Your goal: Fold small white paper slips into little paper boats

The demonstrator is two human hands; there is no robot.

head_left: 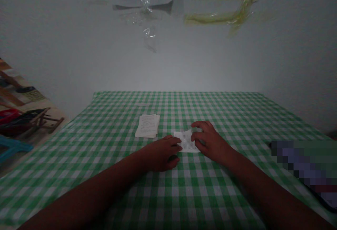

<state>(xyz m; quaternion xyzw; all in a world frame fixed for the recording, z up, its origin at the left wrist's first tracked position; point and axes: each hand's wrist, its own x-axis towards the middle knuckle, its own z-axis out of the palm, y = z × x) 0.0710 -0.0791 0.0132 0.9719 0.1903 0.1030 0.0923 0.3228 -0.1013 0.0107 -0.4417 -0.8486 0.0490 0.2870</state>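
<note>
A small sheet of printed paper [187, 141] lies on the checked tablecloth between my hands, its top edge uneven. My left hand [164, 153] rests at the sheet's left side, fingers apart, with the fingertips over its edge. At the right side is my right hand [207, 139], its fingers spread and curved, the lower ones at the paper's right edge. Neither hand is closed around anything. To the left, beyond my left hand, sits a stack of printed paper sheets [147, 125], slightly out of line with one another.
A green and white checked tablecloth [210, 107] covers the table, which meets a pale wall [168, 65]. A dark-edged device with a blurred-out screen [305, 170] lies at the right. On the floor at left stand a blue stool [14, 147] and a wooden folding frame [50, 119].
</note>
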